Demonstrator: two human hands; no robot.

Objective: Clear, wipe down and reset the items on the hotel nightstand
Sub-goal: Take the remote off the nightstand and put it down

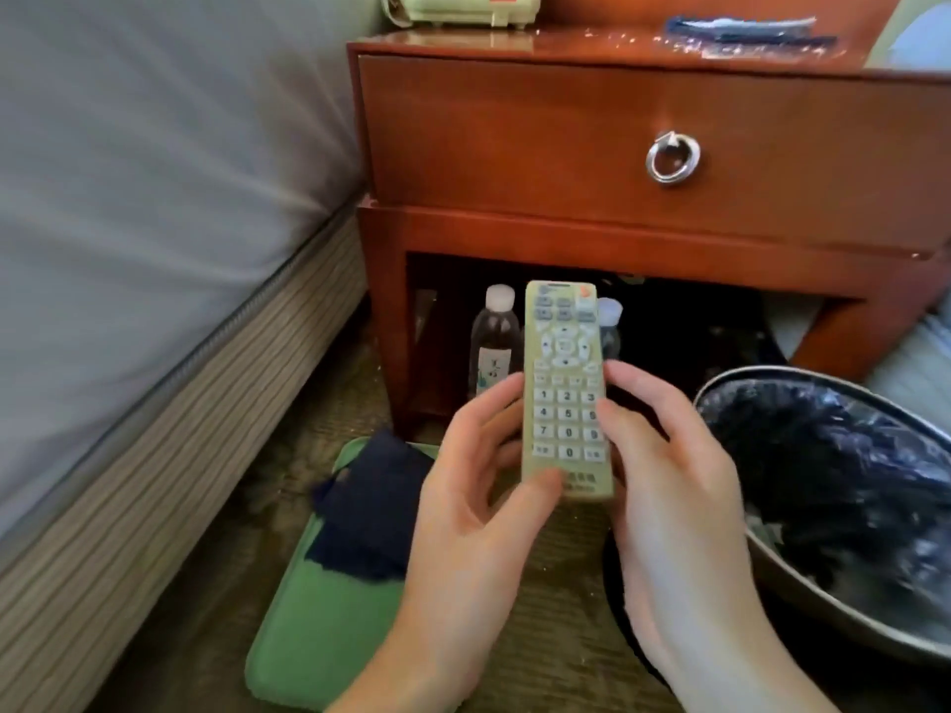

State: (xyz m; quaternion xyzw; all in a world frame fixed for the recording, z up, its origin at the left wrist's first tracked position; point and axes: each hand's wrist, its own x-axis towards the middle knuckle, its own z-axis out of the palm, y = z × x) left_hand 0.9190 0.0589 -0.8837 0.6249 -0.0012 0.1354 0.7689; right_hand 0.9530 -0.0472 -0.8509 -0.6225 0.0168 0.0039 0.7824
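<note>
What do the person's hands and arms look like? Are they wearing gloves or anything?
No gloves. The left hand and the right hand are both bare, and no ring, watch or bracelet shows on either. The left arm and the right arm are uncovered down to the picture's bottom edge, so no sleeve is in view.

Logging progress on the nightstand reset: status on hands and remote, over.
Both grip the remote: left hand, right hand. Held in front of nightstand, keypad facing camera. Lined bin close on right, nothing blocking.
</note>
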